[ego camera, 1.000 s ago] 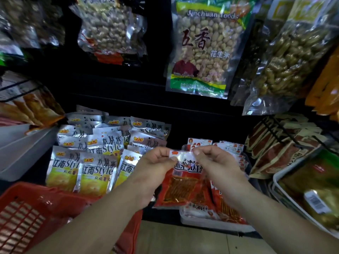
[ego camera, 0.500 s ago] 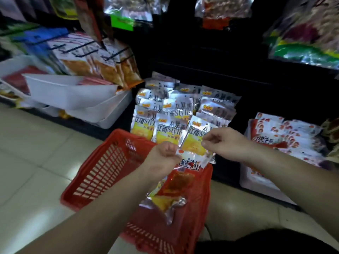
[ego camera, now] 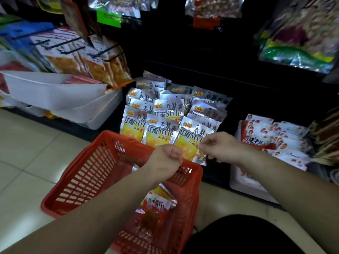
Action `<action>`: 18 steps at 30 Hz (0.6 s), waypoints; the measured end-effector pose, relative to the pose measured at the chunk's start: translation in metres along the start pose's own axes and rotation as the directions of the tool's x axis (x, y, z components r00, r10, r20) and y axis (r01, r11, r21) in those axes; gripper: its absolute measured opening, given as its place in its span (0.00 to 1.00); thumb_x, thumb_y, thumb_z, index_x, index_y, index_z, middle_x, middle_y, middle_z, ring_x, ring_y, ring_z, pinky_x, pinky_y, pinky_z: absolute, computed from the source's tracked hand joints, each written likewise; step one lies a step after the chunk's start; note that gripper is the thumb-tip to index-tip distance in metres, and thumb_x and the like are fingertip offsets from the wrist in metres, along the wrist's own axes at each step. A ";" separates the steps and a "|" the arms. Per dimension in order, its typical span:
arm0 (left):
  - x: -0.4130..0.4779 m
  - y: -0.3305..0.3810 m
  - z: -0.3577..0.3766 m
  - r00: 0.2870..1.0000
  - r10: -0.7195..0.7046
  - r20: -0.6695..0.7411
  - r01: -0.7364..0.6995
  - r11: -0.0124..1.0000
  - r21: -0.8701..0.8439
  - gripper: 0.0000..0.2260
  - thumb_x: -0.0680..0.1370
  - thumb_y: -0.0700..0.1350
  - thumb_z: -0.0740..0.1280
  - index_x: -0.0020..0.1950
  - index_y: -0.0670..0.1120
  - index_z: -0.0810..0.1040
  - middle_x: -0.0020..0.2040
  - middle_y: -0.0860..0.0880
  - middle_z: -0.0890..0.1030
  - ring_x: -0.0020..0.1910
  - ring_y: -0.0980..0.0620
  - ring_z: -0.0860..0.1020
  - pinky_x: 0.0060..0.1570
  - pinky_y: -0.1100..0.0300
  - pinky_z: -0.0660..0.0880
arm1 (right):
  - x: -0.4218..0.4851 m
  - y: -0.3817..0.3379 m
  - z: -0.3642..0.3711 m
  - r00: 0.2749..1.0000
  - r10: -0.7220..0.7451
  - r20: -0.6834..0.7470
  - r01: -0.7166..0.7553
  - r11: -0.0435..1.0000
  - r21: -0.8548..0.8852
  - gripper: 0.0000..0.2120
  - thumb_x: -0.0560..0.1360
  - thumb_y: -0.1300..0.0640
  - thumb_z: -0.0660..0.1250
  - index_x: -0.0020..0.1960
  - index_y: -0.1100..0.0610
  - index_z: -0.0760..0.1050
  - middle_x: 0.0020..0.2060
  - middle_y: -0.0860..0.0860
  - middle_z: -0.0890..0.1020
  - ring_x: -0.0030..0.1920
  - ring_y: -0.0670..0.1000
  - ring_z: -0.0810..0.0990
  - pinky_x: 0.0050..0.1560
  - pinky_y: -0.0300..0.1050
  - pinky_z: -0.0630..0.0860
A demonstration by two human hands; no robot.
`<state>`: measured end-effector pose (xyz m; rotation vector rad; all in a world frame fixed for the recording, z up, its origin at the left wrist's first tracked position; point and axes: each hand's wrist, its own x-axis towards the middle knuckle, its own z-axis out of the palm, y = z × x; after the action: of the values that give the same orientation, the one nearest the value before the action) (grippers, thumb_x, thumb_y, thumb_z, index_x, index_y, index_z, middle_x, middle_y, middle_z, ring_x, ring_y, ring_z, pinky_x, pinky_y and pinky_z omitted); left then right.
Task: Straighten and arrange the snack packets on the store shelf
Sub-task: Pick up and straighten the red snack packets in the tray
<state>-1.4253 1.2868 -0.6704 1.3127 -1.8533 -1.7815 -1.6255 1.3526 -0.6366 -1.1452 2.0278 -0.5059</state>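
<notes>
Shop floor (ego camera: pixel 27 143): red packet (ego camera: pixel 156 206) in basket (ego camera: pixel 88 173), apart below left fingers (ego camera: pixel 175 153).

basket (ego camera: pixel 88 173): red, slotted lattice walls | foil packets (ego camera: pixel 159 132): silver, yellow lower half, black dancer silhouettes and lettering, small orange logo | packet in basket (ego camera: pixel 156 208): red, white band, dark characters | stacked packets (ego camera: pixel 271 136): white and red, small red-orange spots | bins (ego camera: pixel 55 90): white | floor (ego camera: pixel 27 143): pale beige tiles | shelf (ego camera: pixel 201 61): black | label (ego camera: pixel 109 19): bright green

The left forearm (ego camera: pixel 110 213) covers much of the basket (ego camera: pixel 82 176); hanging bags (ego camera: pixel 297 43) above are blurred, cropped.
</notes>
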 end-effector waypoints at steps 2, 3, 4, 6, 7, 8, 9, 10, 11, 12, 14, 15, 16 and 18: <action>0.003 0.015 0.017 0.999 0.049 0.006 -0.049 0.999 0.020 0.10 0.80 0.29 0.63 0.56 0.36 0.82 0.51 0.45 0.81 0.44 0.56 0.76 0.34 0.74 0.71 | -0.005 0.010 -0.016 0.999 0.028 -0.020 -0.028 1.000 -0.015 0.09 0.81 0.50 0.69 0.50 0.55 0.83 0.48 0.57 0.86 0.45 0.54 0.85 0.39 0.45 0.79; 0.007 0.022 0.029 0.996 0.082 0.022 -0.083 0.996 0.035 0.10 0.79 0.30 0.64 0.56 0.38 0.82 0.52 0.44 0.83 0.43 0.57 0.77 0.35 0.74 0.72 | -0.007 0.018 -0.025 0.999 0.034 -0.031 -0.035 0.999 -0.031 0.09 0.82 0.50 0.68 0.51 0.55 0.83 0.49 0.58 0.86 0.46 0.56 0.86 0.42 0.49 0.81; 0.011 0.029 0.040 0.993 0.112 0.030 -0.114 0.992 0.059 0.10 0.79 0.32 0.66 0.55 0.40 0.83 0.51 0.45 0.84 0.41 0.57 0.78 0.35 0.72 0.72 | -0.009 0.029 -0.038 0.998 0.041 -0.043 -0.044 0.997 -0.067 0.10 0.82 0.50 0.68 0.52 0.56 0.82 0.49 0.60 0.85 0.48 0.58 0.86 0.47 0.53 0.83; 0.023 0.044 0.066 0.987 0.157 0.042 -0.160 0.984 0.076 0.09 0.78 0.35 0.69 0.50 0.48 0.84 0.46 0.48 0.85 0.38 0.54 0.81 0.36 0.69 0.74 | -0.014 0.059 -0.070 0.997 0.061 -0.052 -0.068 0.988 -0.137 0.12 0.83 0.51 0.66 0.55 0.60 0.82 0.51 0.63 0.83 0.49 0.60 0.83 0.50 0.48 0.82; 0.030 0.052 0.079 0.984 0.163 0.068 -0.168 0.983 0.070 0.10 0.78 0.36 0.70 0.48 0.50 0.84 0.44 0.49 0.85 0.39 0.51 0.83 0.37 0.66 0.76 | -0.016 0.075 -0.088 0.995 0.076 -0.067 -0.084 0.987 -0.135 0.13 0.84 0.51 0.66 0.55 0.60 0.82 0.52 0.64 0.82 0.49 0.61 0.82 0.47 0.45 0.80; 0.038 0.060 0.094 0.982 0.164 0.096 -0.171 0.983 0.072 0.10 0.77 0.36 0.70 0.47 0.52 0.84 0.44 0.49 0.84 0.42 0.47 0.84 0.39 0.62 0.78 | -0.017 0.094 -0.104 0.990 0.097 -0.104 -0.108 0.989 -0.103 0.12 0.83 0.51 0.67 0.55 0.59 0.82 0.52 0.64 0.82 0.50 0.63 0.82 0.47 0.47 0.79; 0.045 0.068 0.108 0.980 0.160 0.120 -0.170 0.982 0.078 0.09 0.77 0.37 0.70 0.47 0.52 0.84 0.44 0.49 0.85 0.46 0.46 0.85 0.42 0.59 0.80 | -0.020 0.111 -0.119 0.980 0.112 -0.162 -0.122 0.991 -0.051 0.10 0.83 0.51 0.67 0.54 0.56 0.82 0.51 0.62 0.83 0.52 0.64 0.82 0.49 0.50 0.80; 0.054 0.075 0.123 0.976 0.160 0.145 -0.175 0.980 0.096 0.09 0.77 0.37 0.70 0.47 0.52 0.83 0.45 0.49 0.85 0.48 0.46 0.85 0.45 0.56 0.81 | -0.021 0.128 -0.129 0.963 0.134 -0.233 -0.135 0.991 0.011 0.07 0.83 0.51 0.67 0.53 0.53 0.82 0.51 0.61 0.83 0.53 0.65 0.82 0.50 0.52 0.80; 0.063 0.081 0.137 0.972 0.164 0.170 -0.186 0.975 0.120 0.09 0.77 0.37 0.70 0.48 0.52 0.83 0.46 0.49 0.84 0.49 0.47 0.85 0.47 0.55 0.81 | -0.020 0.144 -0.134 0.935 0.162 -0.316 -0.143 0.986 0.083 0.06 0.84 0.53 0.66 0.53 0.52 0.81 0.51 0.62 0.84 0.53 0.66 0.83 0.49 0.56 0.82; 0.073 0.086 0.151 0.966 0.166 0.199 -0.198 0.969 0.150 0.08 0.78 0.37 0.70 0.48 0.51 0.82 0.46 0.50 0.84 0.49 0.48 0.84 0.48 0.56 0.81 | -0.018 0.160 -0.137 0.903 0.199 -0.381 -0.159 0.978 0.136 0.06 0.84 0.54 0.65 0.54 0.51 0.81 0.50 0.63 0.84 0.51 0.66 0.84 0.47 0.60 0.83; 0.095 0.095 0.180 0.948 0.173 0.268 -0.240 0.941 0.241 0.07 0.80 0.38 0.69 0.51 0.50 0.80 0.48 0.54 0.81 0.50 0.52 0.81 0.45 0.66 0.79 | -0.009 0.188 -0.133 0.873 0.260 -0.414 -0.201 0.963 0.179 0.08 0.84 0.54 0.64 0.48 0.47 0.79 0.41 0.58 0.82 0.38 0.59 0.82 0.39 0.61 0.81; 0.108 0.099 0.194 0.937 0.186 0.295 -0.274 0.915 0.295 0.07 0.80 0.38 0.69 0.54 0.50 0.79 0.50 0.55 0.80 0.50 0.54 0.79 0.42 0.72 0.75 | -0.003 0.203 -0.130 0.871 0.253 -0.422 -0.200 0.966 0.166 0.11 0.84 0.53 0.63 0.43 0.43 0.75 0.36 0.52 0.78 0.32 0.53 0.77 0.35 0.58 0.78; 0.123 0.101 0.207 0.928 0.210 0.309 -0.316 0.883 0.347 0.08 0.80 0.39 0.69 0.57 0.49 0.79 0.52 0.54 0.80 0.51 0.55 0.78 0.40 0.76 0.72 | 0.003 0.218 -0.126 0.866 0.244 -0.437 -0.202 0.969 0.142 0.13 0.83 0.51 0.62 0.40 0.40 0.72 0.34 0.48 0.76 0.29 0.50 0.72 0.33 0.56 0.76; 0.155 0.100 0.233 0.916 0.248 0.316 -0.376 0.808 0.453 0.12 0.80 0.41 0.69 0.64 0.48 0.78 0.58 0.48 0.80 0.51 0.54 0.77 0.39 0.75 0.71 | 0.010 0.237 -0.121 0.816 0.251 -0.521 -0.188 0.967 0.172 0.11 0.81 0.48 0.61 0.41 0.40 0.72 0.32 0.46 0.75 0.28 0.47 0.70 0.28 0.47 0.69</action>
<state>-1.7205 1.3132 -0.6921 0.8619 -2.6299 -1.3745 -1.8536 1.4664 -0.7148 -0.7278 2.5348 -0.8904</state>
